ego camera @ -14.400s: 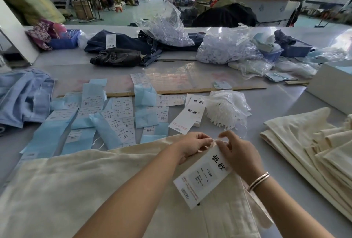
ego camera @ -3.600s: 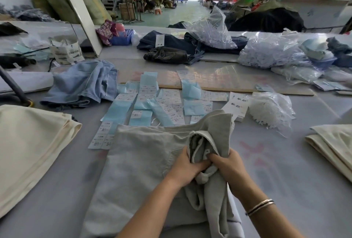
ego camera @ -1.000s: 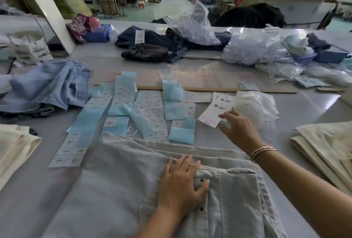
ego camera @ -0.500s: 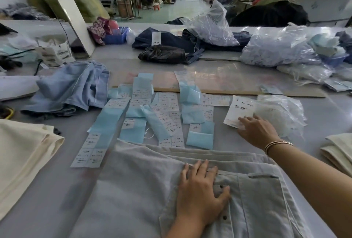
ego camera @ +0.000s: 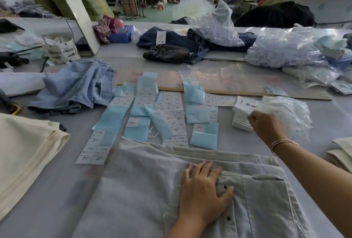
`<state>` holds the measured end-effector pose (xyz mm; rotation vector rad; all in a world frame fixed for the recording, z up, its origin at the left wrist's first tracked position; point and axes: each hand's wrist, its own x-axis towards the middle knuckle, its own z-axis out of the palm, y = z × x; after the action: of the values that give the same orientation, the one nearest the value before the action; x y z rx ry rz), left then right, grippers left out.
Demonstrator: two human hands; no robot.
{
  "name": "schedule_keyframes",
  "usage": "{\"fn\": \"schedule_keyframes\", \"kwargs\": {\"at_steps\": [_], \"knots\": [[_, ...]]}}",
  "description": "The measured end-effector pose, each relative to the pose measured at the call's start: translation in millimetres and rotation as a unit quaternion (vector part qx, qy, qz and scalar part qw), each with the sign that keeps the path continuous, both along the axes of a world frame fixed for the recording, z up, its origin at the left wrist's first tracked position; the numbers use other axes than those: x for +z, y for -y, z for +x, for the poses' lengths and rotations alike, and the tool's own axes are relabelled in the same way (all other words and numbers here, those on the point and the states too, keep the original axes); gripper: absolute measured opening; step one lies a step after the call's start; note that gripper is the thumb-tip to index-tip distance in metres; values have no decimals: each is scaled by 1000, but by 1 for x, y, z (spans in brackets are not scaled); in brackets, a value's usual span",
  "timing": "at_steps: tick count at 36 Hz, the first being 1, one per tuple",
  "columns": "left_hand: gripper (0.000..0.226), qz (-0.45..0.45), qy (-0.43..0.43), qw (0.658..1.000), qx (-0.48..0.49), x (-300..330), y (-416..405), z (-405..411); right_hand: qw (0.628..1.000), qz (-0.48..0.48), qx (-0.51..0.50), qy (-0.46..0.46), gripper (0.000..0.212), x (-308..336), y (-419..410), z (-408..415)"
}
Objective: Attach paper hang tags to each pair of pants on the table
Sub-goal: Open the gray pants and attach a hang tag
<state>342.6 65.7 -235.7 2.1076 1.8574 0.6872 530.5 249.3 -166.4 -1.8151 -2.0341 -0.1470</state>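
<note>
Both hands are in my view: my left hand (ego camera: 204, 193) lies flat, fingers spread, on the pale grey pants (ego camera: 152, 190) at the near table edge, beside two dark buttons. My right hand (ego camera: 266, 126) pinches one white hang tag (ego camera: 247, 105) atop the small tag stack (ego camera: 240, 121). Just beyond, one clear bag (ego camera: 291, 116) holds white fasteners. Two larger clear bags (ego camera: 282, 49) further back hold pale pieces I cannot identify. Blue and white label sheets (ego camera: 163, 116) lie between.
</note>
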Motion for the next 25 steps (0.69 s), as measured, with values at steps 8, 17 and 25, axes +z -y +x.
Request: {"fn": "schedule_keyframes", "kwargs": {"at_steps": [8, 17, 25], "knots": [[48, -160, 661, 726, 106, 36, -23, -41, 940, 157, 300, 39, 11, 28, 78, -62], [22, -236, 577, 745, 239, 46, -65, -98, 849, 18, 520, 85, 32, 5, 124, -99], [21, -38, -84, 983, 157, 40, -81, -133, 949, -70, 285, -116, 19, 0, 52, -138]]}}
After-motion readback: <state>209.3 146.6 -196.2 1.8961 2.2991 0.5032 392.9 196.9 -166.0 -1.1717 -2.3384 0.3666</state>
